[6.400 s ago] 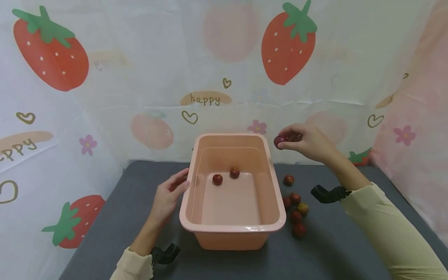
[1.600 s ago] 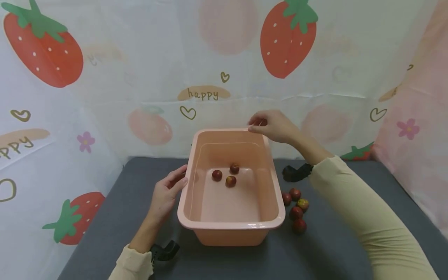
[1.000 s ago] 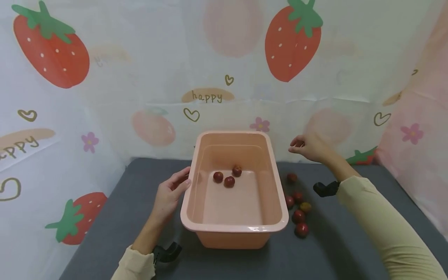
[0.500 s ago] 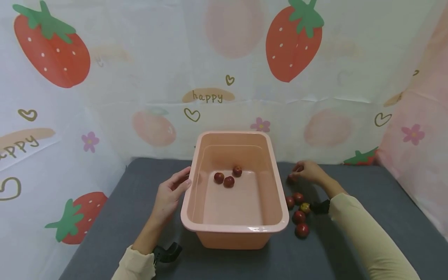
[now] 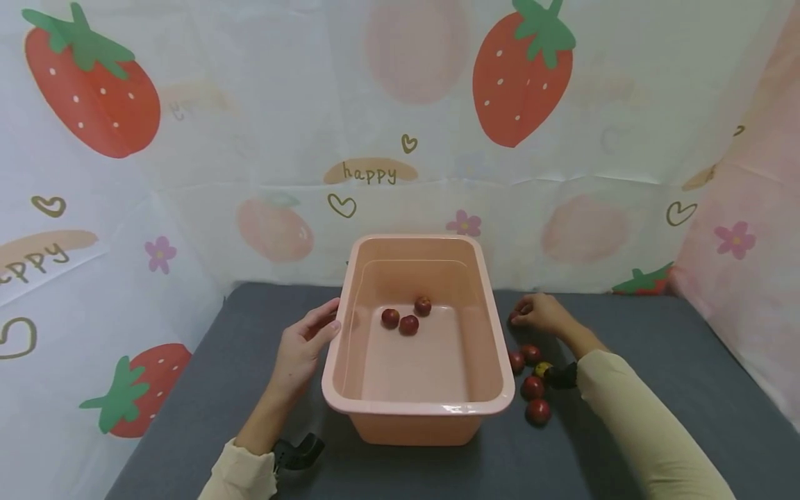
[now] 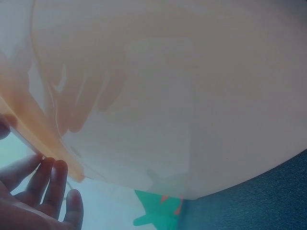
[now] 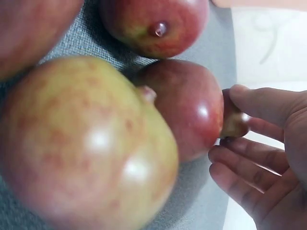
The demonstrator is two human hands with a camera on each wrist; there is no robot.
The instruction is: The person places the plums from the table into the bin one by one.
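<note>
A peach-coloured plastic basin [image 5: 419, 408] stands in the middle of the head view, with three small red fruits [image 5: 409, 325] in its far half. My left hand [image 5: 306, 344] holds its left rim, thumb on top and fingers beneath; in the left wrist view those fingertips [image 6: 58, 165] lie against the rim's underside. Right of the basin, my right hand [image 5: 545, 316] grips a small red pomegranate-like fruit [image 5: 514, 318] low at the table's far side. The right wrist view shows thumb and fingers around that nubbed fruit [image 7: 235, 120], partly hidden behind a nearer one.
Several more red fruits [image 5: 537, 412] and one yellowish fruit [image 5: 542, 370] lie clustered right of the basin, below my right wrist. Dark cloth covers the table [image 5: 275, 305]. A strawberry-printed curtain [image 5: 275, 125] hangs behind and at both sides.
A third fruit has joined the two in the basin. My right hand has moved from above the basin's far rim rightward and down, onto another fruit. The left hand stays on the rim.
</note>
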